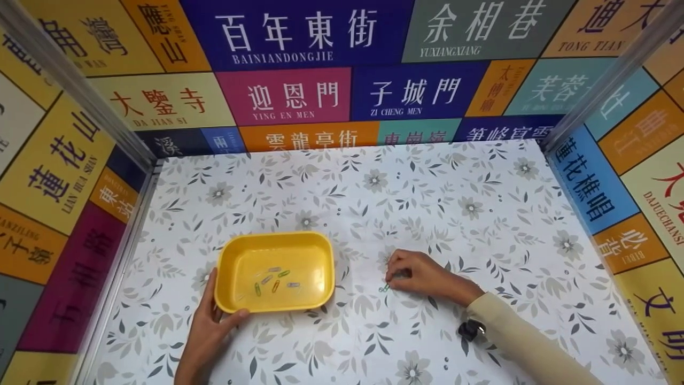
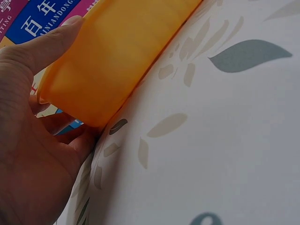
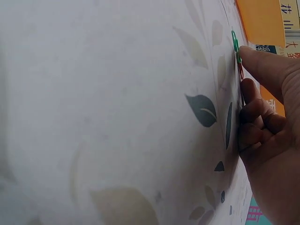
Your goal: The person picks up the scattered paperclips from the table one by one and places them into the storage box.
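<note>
In the head view a yellow plastic tray (image 1: pixel 275 240) sits on the patterned tabletop with several coloured paper clips (image 1: pixel 276 286) lying loose inside. My left hand (image 1: pixel 208 326) grips the tray's near left corner, its thumb over the rim. From the left wrist view, the fingers (image 2: pixel 79 140) curl round the outside of the tray wall (image 2: pixel 108 70). To the right of the tray, my right hand (image 1: pixel 419 275) pinches at a green paper clip (image 1: pixel 383 289) down on the tabletop. In the right wrist view the green clip (image 3: pixel 235 41) touches the thumb; something thin and red (image 3: pixel 241 71) shows below it.
A white tabletop (image 1: pixel 347 192) printed with grey leaves and flowers lies under everything. Colourful panels with Chinese lettering (image 1: pixel 299 37) rise at the back and on both sides. A small black object (image 1: pixel 470 330) is at the right sleeve (image 1: pixel 523 337).
</note>
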